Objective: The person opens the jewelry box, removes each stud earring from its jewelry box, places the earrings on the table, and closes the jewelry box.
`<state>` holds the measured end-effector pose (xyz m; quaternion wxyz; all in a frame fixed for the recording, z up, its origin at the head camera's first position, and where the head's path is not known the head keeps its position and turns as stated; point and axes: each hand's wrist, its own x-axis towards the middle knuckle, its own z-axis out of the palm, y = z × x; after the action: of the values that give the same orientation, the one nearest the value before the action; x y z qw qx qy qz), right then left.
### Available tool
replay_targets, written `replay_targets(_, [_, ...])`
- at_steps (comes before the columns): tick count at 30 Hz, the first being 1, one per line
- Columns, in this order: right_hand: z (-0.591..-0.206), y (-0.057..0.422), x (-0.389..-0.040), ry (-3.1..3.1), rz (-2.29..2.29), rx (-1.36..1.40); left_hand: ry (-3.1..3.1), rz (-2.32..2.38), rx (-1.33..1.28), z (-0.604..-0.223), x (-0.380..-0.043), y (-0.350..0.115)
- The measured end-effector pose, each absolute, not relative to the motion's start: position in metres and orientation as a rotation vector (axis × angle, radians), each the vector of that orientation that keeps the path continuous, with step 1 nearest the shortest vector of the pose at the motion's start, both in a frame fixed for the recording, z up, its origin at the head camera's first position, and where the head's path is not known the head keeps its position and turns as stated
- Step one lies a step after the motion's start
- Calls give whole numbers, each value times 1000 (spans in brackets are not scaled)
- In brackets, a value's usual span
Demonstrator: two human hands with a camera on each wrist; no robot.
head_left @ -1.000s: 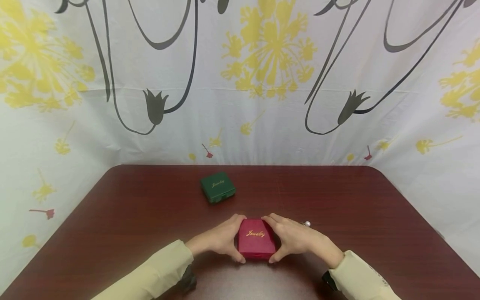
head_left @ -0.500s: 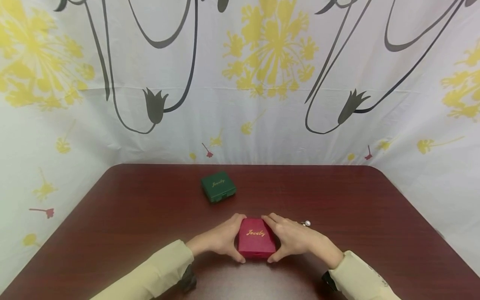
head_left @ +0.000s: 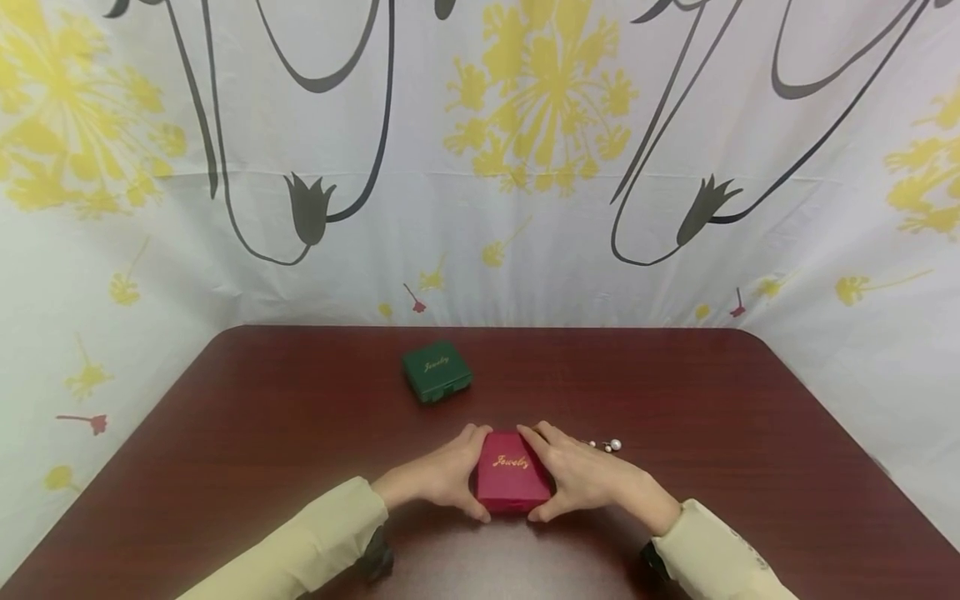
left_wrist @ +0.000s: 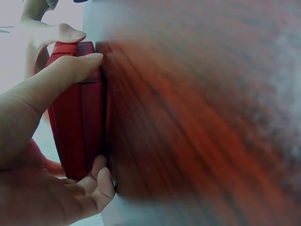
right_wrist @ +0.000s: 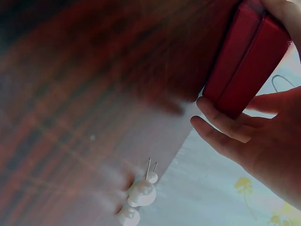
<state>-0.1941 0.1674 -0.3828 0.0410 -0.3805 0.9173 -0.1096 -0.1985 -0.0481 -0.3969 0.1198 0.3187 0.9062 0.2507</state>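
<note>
A red jewelry box (head_left: 513, 482) with gold lettering on its closed lid lies on the table in front of me. My left hand (head_left: 441, 478) grips its left side, thumb at the near edge and fingers at the far edge. On the opposite side, my right hand (head_left: 581, 475) holds the box the same way. In the left wrist view, the left thumb presses the front of the red box (left_wrist: 70, 122), near the seam. Pearl earrings (head_left: 615, 446) lie just beyond the right hand; the right wrist view shows their pearls (right_wrist: 142, 193) and thin metal posts.
A closed green jewelry box (head_left: 437, 372) sits farther back, left of centre, on the dark wooden table (head_left: 300, 400). A patterned white curtain (head_left: 420, 250) hangs around the table's back and sides.
My right hand has shifted slightly left and away from me along the red box. More of the pearl earrings shows behind it. My left hand keeps its grip.
</note>
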Motion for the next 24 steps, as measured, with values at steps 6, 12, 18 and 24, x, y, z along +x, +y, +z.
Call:
replay_targets(6, [-382, 167, -205, 2805, -371, -1144, 2662, 717, 917, -395, -208, -46])
replay_targets(12, [-378, 167, -219, 2813, -388, -1091, 2680, 744, 892, -394, -224, -42])
replay_targets(18, [-375, 167, -236, 2828, -421, -1012, 2705, 765, 851, -392, -240, -34])
replay_targets(24, [-373, 169, -253, 2861, -438, -1009, 2720, 774, 803, -385, -253, -25])
